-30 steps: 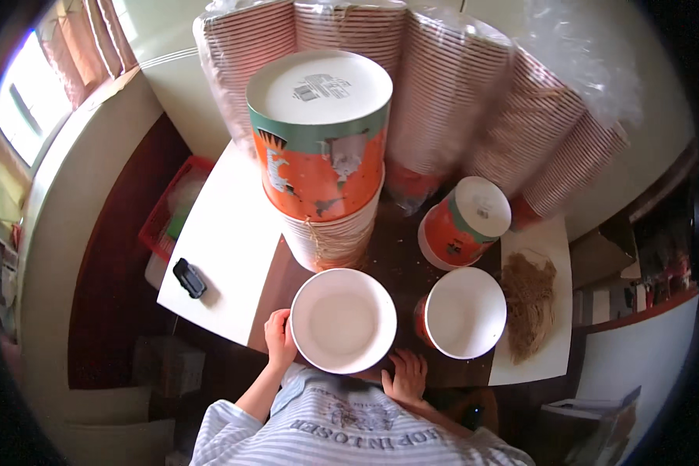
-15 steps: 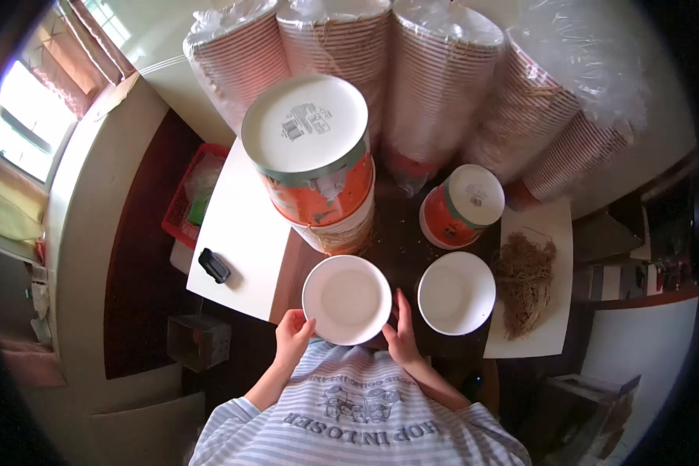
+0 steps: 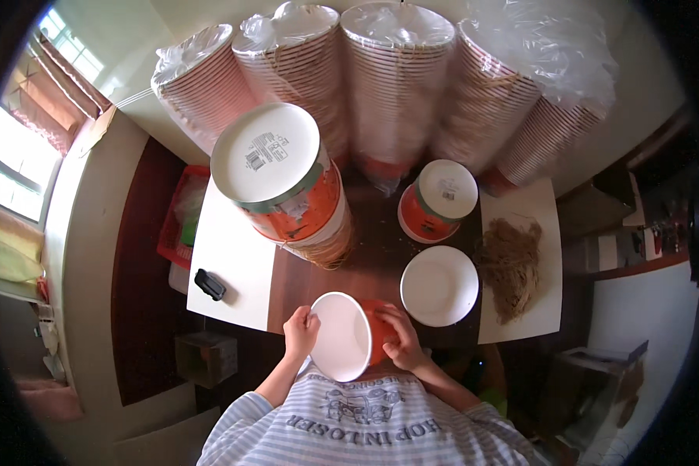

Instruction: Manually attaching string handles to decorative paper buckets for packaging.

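A round paper tub (image 3: pixel 340 336) with a white inside and an orange outer wall is held tilted in front of my chest, its mouth facing left. My left hand (image 3: pixel 301 332) pinches its rim on the left side. My right hand (image 3: pixel 401 339) is wrapped round the orange outer wall on the right. Just beyond my right hand, a second white paper tub (image 3: pixel 439 286) stands mouth up on the table, and an orange one (image 3: pixel 438 201) sits upside down behind it. To the far left rises a stack of large upside-down tubs (image 3: pixel 295 221).
Several tall plastic-wrapped stacks of paper tubs (image 3: pixel 396 85) line the back. A tangle of brown fibre (image 3: pixel 510 268) lies at the right on a white board. A small black object (image 3: pixel 209 284) rests on the left white board. A red basket (image 3: pixel 180 217) is beyond the table's left edge.
The held tub has turned from facing up to tilted leftward, showing its orange side. My right hand has moved onto its outer wall; my left stays on the rim. The view has shifted.
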{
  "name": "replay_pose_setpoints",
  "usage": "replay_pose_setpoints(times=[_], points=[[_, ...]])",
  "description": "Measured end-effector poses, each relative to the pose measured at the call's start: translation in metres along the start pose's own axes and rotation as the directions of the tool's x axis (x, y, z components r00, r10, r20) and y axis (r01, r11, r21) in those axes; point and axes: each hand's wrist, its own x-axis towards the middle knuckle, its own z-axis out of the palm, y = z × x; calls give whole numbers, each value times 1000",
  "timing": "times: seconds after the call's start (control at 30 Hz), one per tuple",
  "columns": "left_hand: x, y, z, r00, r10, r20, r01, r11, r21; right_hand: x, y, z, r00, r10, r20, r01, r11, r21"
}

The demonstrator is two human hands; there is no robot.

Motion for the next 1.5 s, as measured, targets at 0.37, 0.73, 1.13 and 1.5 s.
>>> replay_pose_setpoints(times=[0.37, 0.73, 1.13, 1.5], points=[[29, -2, 10, 994, 101, 50, -86, 966, -243, 34, -40, -13, 988, -146, 40, 151, 973, -176], [39, 3, 17, 989, 61, 134, -4, 921, -389, 11, -16, -6, 989, -80, -121, 59, 984, -166], [38, 33, -8, 958, 215, 187, -202, 976, -85, -35, 3, -32, 954, 192, -230, -242, 946, -217], [25, 34, 21, 954, 241, 179, -244, 970, -11, -29, 36, -89, 982, 60, -180, -157, 790, -593]])
